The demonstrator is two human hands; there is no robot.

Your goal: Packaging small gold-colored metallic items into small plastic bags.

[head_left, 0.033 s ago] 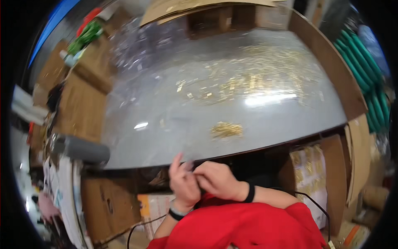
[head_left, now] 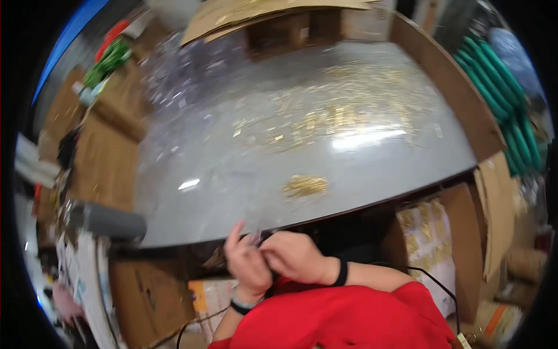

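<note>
My left hand (head_left: 247, 269) is at the table's near edge, its index finger raised and the other fingers bent around a small clear plastic piece (head_left: 254, 237), blurred by motion. Pressed close against it, my right hand (head_left: 296, 253) has its fingers curled in a pinch at the same piece; its fingertips are partly hidden. Beyond the hands, a small heap of thin gold-coloured pieces (head_left: 306, 186) lies on the grey tabletop (head_left: 226, 198). Many more gold pieces (head_left: 354, 107) are spread across the far right of the table.
Clear plastic packets (head_left: 180, 75) are piled at the far left. Cardboard walls (head_left: 447, 81) border the table. A grey cylinder (head_left: 113, 221) lies at the left corner. Below the right edge, an open box (head_left: 462, 250) contains gold pieces in clear packs. Green rolls (head_left: 497, 75) stand at the far right.
The whole scene has shifted slightly left in the picture as the view moved. Both hands stay together in nearly the same pose around the clear piece.
</note>
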